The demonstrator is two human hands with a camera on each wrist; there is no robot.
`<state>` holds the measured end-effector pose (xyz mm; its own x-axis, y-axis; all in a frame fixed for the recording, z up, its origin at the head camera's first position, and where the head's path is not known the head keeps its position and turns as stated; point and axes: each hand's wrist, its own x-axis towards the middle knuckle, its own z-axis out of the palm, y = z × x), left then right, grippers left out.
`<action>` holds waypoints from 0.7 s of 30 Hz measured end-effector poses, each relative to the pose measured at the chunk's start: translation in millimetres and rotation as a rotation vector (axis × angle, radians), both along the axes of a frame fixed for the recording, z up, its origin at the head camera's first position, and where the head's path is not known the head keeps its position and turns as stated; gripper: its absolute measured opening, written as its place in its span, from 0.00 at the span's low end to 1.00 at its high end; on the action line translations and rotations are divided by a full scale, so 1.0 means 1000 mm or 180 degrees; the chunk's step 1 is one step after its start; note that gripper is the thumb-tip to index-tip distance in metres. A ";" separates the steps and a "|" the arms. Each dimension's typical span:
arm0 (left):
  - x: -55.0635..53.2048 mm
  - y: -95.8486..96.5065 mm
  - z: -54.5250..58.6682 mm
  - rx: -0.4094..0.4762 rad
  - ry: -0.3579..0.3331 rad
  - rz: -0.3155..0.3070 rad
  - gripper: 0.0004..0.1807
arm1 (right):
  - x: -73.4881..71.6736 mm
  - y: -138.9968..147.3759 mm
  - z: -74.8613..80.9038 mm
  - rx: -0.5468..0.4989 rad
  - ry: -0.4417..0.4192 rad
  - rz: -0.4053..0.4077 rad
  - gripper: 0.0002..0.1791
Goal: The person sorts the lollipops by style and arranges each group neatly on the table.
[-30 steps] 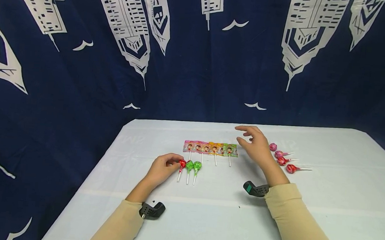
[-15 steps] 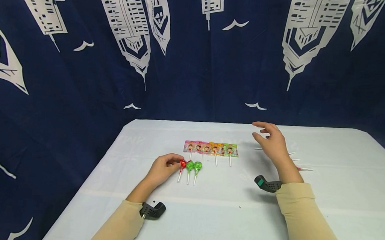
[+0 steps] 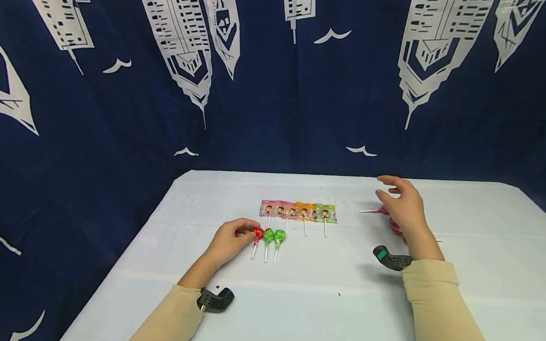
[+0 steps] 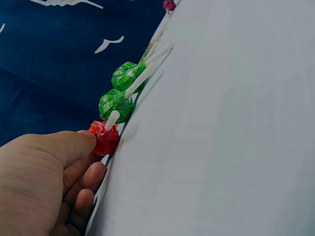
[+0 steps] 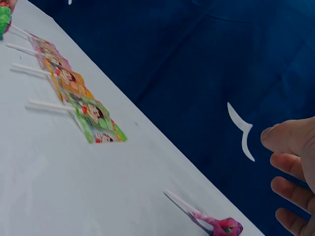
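My left hand (image 3: 231, 242) pinches the wrapped head of a red lollipop (image 4: 105, 138) between thumb and fingers. Two green lollipops, a nearer one (image 4: 115, 104) and a farther one (image 4: 127, 74), stand in line beside it, sticks toward the person. To the right, my right hand (image 3: 407, 208) hovers over the table with thumb and fingers apart and nothing between them. Below it lies a pink lollipop (image 5: 228, 227), its stick pointing left. A red lollipop (image 3: 396, 228) is partly covered by the hand and wrist in the head view; others of that group are hidden.
Behind the red and green lollipops lies a row of flat-wrapped lollipops (image 3: 304, 211) in pink, orange and green. A white cloth covers the table (image 3: 290, 316). A dark blue curtain (image 3: 277, 112) with white building prints hangs behind the far edge.
My right hand has moved right, from near the flat-wrapped row to over the pink and red lollipops. The left hand has stayed at the red lollipop.
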<state>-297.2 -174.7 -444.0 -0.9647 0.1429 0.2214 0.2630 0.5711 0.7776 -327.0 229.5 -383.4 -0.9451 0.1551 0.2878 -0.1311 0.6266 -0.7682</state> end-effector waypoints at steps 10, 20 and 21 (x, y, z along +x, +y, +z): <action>-0.002 -0.001 -0.003 0.0038 -0.0014 -0.0036 0.11 | -0.003 0.017 -0.013 0.0093 -0.0116 -0.0006 0.24; -0.003 -0.002 -0.004 0.0025 0.0005 -0.0026 0.11 | -0.004 0.025 -0.026 0.0325 -0.0361 0.0001 0.26; -0.002 -0.002 -0.004 0.0025 0.0001 -0.0022 0.11 | -0.004 0.025 -0.027 0.0310 -0.0389 0.0005 0.26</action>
<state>-299.5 -176.4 -447.8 -0.9635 0.1480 0.2230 0.2674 0.5631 0.7819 -331.2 254.5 -410.5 -0.9742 0.1304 0.1843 -0.0415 0.6989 -0.7140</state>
